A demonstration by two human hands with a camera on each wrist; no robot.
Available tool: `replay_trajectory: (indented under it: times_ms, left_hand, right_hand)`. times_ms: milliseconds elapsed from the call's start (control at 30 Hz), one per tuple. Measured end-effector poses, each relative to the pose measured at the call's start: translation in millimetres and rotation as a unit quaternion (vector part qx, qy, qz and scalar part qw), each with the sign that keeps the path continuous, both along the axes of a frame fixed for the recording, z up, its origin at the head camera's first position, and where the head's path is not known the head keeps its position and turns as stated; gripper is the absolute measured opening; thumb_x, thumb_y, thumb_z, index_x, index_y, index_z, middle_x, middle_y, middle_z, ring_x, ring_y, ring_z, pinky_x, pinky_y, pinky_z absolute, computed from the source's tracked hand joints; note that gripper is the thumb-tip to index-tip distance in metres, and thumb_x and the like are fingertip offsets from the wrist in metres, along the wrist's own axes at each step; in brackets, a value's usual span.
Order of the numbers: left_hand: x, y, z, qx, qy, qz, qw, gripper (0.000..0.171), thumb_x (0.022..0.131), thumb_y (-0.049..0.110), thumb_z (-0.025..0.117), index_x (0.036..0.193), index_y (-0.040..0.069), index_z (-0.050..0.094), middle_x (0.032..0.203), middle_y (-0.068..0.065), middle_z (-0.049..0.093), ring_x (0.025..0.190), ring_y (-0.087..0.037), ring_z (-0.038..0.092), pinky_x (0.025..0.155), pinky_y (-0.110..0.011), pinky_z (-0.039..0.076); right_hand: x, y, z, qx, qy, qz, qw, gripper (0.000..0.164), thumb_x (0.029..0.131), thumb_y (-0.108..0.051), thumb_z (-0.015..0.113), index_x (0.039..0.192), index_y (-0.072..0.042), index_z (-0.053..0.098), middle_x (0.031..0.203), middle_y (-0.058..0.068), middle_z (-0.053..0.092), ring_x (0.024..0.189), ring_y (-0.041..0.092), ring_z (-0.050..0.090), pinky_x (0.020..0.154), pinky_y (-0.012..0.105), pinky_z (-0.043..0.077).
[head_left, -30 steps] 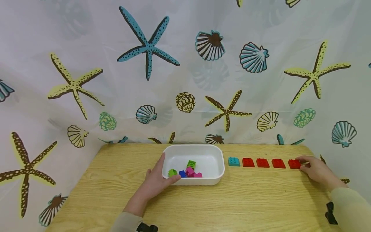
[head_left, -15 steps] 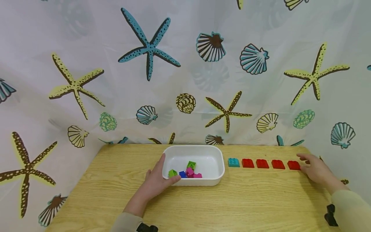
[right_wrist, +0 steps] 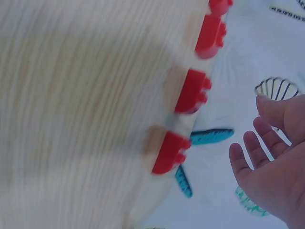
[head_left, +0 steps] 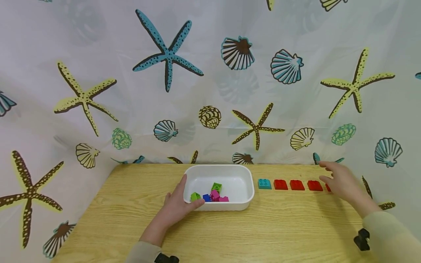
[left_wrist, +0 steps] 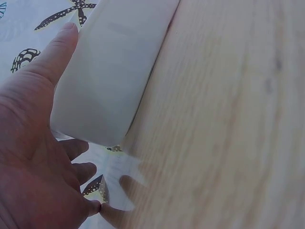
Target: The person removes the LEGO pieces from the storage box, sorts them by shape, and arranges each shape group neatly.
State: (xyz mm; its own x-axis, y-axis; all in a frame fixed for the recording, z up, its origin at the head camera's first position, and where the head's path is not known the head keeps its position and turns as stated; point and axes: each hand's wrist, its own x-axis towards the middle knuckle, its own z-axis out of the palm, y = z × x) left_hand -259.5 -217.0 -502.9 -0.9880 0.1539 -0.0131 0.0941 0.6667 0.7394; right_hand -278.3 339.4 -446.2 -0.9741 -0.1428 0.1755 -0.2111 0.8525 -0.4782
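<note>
My left hand (head_left: 177,202) rests at the near left corner of a white plastic bin (head_left: 223,206), its thumb along the front rim and its straight fingers by the left wall. In the left wrist view the thumb lies against the bin's side (left_wrist: 114,71), with the other fingers spread beyond its end. Inside are toy building bricks: green (head_left: 216,187), blue (head_left: 207,197) and pink (head_left: 224,199). My right hand (head_left: 343,180) hovers with loosely bent fingers and holds nothing, partly hiding the rightmost red brick (head_left: 328,187). The right wrist view shows red bricks (right_wrist: 171,152) beside this hand (right_wrist: 281,157).
A row runs right from the bin along the wooden table (head_left: 263,233): a teal brick (head_left: 264,183), then several red bricks (head_left: 297,185), spaced apart. Behind the table's far edge hangs a white curtain (head_left: 204,87) with starfish and shell prints.
My right hand has let go of the rightmost red brick, lifted and moved left and away from me, above that brick. My left hand and the bin stay in place.
</note>
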Motion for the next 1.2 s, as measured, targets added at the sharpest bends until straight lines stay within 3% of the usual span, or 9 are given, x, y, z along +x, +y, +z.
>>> replay_trajectory:
  times_ms: [533, 933, 1200]
  left_hand:
    - [-0.3, 0.0, -0.8, -0.004, 0.003, -0.001, 1.0, 0.126, 0.095, 0.056, 0.085, 0.177, 0.005, 0.004, 0.181, -0.024, 0.019, 0.164, -0.05, 0.022, 0.125, -0.079, -0.008]
    - [0.6, -1.1, -1.8, -0.003, 0.0, -0.002, 1.0, 0.125, 0.096, 0.056, 0.084, 0.177, 0.005, 0.003, 0.181, -0.024, 0.018, 0.164, -0.05, 0.022, 0.125, -0.079, -0.008]
    - [-1.3, -0.9, -1.4, -0.005, 0.006, -0.005, 1.0, 0.126, 0.096, 0.058, 0.083, 0.177, 0.005, 0.003, 0.181, -0.024, 0.019, 0.164, -0.049, 0.024, 0.125, -0.08, -0.008]
  right_hand:
    - [-1.0, -99.9, 23.0, -0.074, 0.011, 0.092, 0.993, 0.056, 0.106, -0.004, 0.073, 0.159, -0.001, 0.055, 0.158, 0.026, 0.055, 0.14, 0.05, 0.053, 0.115, 0.069, 0.046]
    - [-6.8, -163.9, 24.0, -0.085, 0.016, 0.157, 0.984, 0.055, 0.106, -0.007, 0.076, 0.158, -0.006, 0.059, 0.156, 0.019, 0.059, 0.14, 0.046, 0.057, 0.114, 0.064, 0.05]
    - [-11.8, -205.5, 19.0, -0.111, -0.003, 0.189, 0.976, 0.056, 0.103, -0.007, 0.079, 0.156, -0.005, 0.061, 0.153, 0.015, 0.061, 0.139, 0.042, 0.059, 0.115, 0.058, 0.051]
